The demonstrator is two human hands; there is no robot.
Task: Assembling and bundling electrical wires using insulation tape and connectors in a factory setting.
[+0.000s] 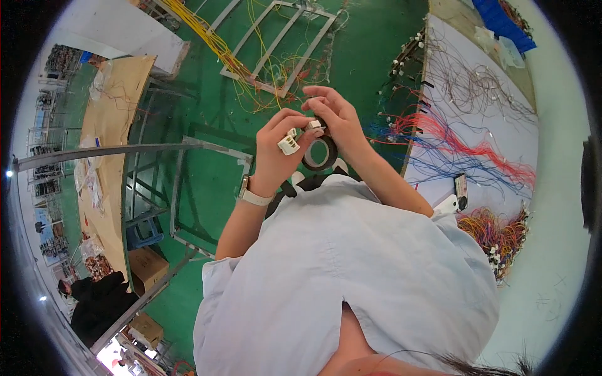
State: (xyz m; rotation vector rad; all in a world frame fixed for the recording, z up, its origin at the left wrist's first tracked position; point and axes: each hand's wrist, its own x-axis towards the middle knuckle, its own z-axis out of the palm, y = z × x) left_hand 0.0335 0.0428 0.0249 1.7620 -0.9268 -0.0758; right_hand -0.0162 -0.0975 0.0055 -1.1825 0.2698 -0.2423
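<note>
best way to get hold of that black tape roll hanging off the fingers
Pinch the tape roll across its lower rim, coming from below. It hangs flat face toward the camera under the right hand, its top hidden by fingers, beside the white connector in the left hand.

Brown cardboard box (148,266) on green floor, well below and left of left hand (279,147). Second brown cardboard box (145,328) lower still, near frame edge. Clear plastic bags (501,50) on white board, up and right of right hand (335,116).
</note>
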